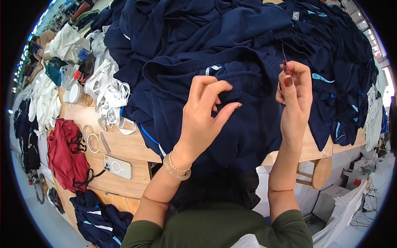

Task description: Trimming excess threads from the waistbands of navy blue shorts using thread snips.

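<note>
Navy elastic-waist pants [231, 120] lie in front of me with the waistband [178, 68] spread in a loop and a small label [214, 69] inside its back. Over the front of them hovers my left hand [205, 105], fingers bent and thumb held apart, with nothing visible in its grasp. My right hand [294, 89] is raised at the right side of the waistband. Its thumb and fingers pinch a small red-handled tool [285, 66] with a thin, dark, pointed blade aimed away from me; the exact kind is unclear.
A large heap of navy garments [231, 25] covers the far side. White cloth pieces [109, 91], a red bag [66, 153], a roll of tape [93, 142] and a phone [118, 166] lie on the wooden table [128, 149] to the left. A wooden stool [320, 173] stands below right.
</note>
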Motion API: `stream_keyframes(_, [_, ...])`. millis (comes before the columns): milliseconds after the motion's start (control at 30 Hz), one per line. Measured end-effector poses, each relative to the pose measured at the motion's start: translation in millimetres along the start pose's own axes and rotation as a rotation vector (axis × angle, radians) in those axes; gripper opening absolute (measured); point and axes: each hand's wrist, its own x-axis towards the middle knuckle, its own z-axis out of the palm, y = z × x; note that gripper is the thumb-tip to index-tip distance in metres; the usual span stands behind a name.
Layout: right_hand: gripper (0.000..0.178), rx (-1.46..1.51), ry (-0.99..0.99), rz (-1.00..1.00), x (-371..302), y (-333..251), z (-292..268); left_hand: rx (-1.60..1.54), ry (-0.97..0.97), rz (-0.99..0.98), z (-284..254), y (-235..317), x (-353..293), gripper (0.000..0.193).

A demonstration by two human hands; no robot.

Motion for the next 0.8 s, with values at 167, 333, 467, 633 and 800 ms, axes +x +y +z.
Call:
stream_keyframes(167, [0.027, -0.097, -0.012, -0.066, -11, -3, -7, 0.203, 0.011, 0.143, 9, -14, 4, 0.030])
stream_keyframes(333, [0.026, -0.340, -0.025, -0.161, -12, 8, -15, -0.034, 0.140, -0.009, 8, -13, 11, 0.008])
stream_keyframes(467, [0.025, -0.642, -0.115, -0.374, -7, 7, -7, -0.090, 0.140, -0.092, 5, -20, 10, 0.006])
stream_keyframes(633, [0.024, -0.743, -0.196, -0.419, -1, 2, 1, -0.077, 0.135, -0.100, 5, -17, 12, 0.006])
stream_keyframes(800, [0.024, -0.751, -0.204, -0.478, 1, 2, 8, -0.073, 0.135, -0.096, 5, -16, 13, 0.005])
